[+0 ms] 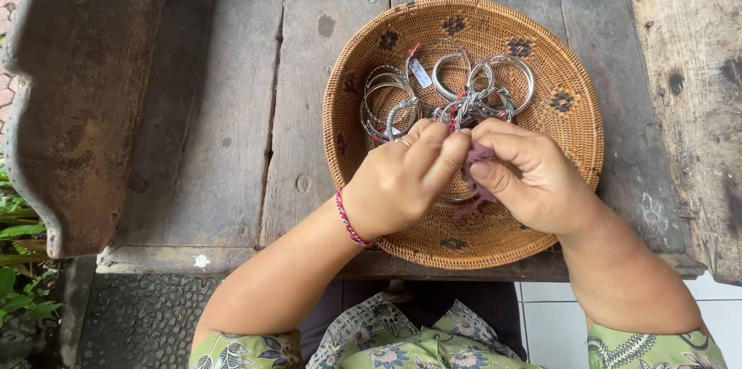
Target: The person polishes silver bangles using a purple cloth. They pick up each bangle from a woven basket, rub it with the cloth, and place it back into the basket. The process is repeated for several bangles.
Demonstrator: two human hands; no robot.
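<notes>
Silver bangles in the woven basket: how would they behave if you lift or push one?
The bangles look like rigid metal hoops, so probably stiff, keeping their shape. They lie overlapped and seem tied with red string and a tag, so lifting one likely drags its neighbours. The polished surfaces may slip; the shallow basket rim should stop any rolling.

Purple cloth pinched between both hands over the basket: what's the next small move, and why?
Probably a short rub of the purple cloth along the metal piece that the left hand and right hand pinch together. Both hands meet over the woven basket, the cloth is bunched at the fingertips, and the silver bangles lie loose behind them. The pinched piece itself is mostly hidden.
</notes>
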